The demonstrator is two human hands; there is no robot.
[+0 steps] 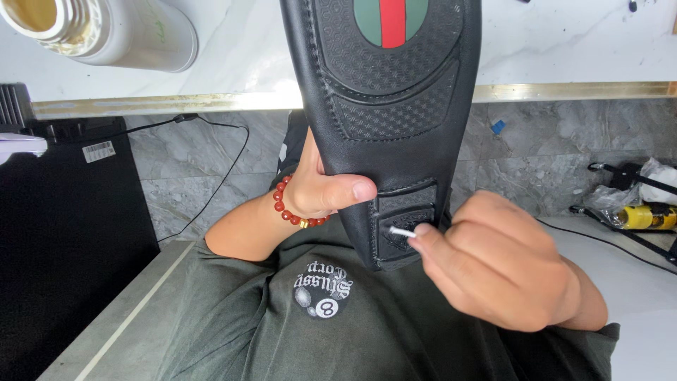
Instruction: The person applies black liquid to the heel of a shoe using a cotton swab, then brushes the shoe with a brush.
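Observation:
A black leather shoe (395, 127) is held sole up in the middle of the view, with a textured rubber sole and a green and red stripe patch at the top. My left hand (321, 185) grips its left edge, thumb pressed on the sole; a red bead bracelet circles that wrist. My right hand (493, 261) pinches a thin white stick (402, 231), perhaps a cotton swab, with its tip touching the heel pad of the sole.
A white marble counter (578, 42) with a brass edge lies beyond the shoe, carrying a white flask (106, 28) at top left. A black box (63, 233) with a cable stands at left. Bags and a yellow item (645, 215) sit at right on the floor.

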